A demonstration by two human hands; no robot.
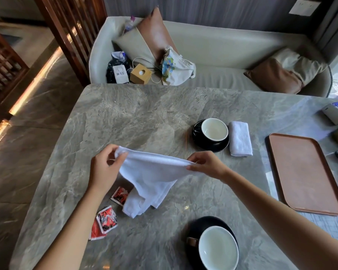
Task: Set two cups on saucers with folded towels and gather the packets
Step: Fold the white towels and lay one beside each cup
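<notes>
A white towel hangs stretched between my left hand and my right hand, each pinching a top corner; its lower end rests crumpled on the table. Under and left of it lie red packets. At the far side a white-lined cup sits on a black saucer, with a folded white towel touching the saucer's right side. Close to me a second cup sits on a black saucer.
A brown tray lies on the right of the grey marble table. A white box and dark items sit at the far right edge. Behind the table is a sofa with cushions, bags and a tissue box.
</notes>
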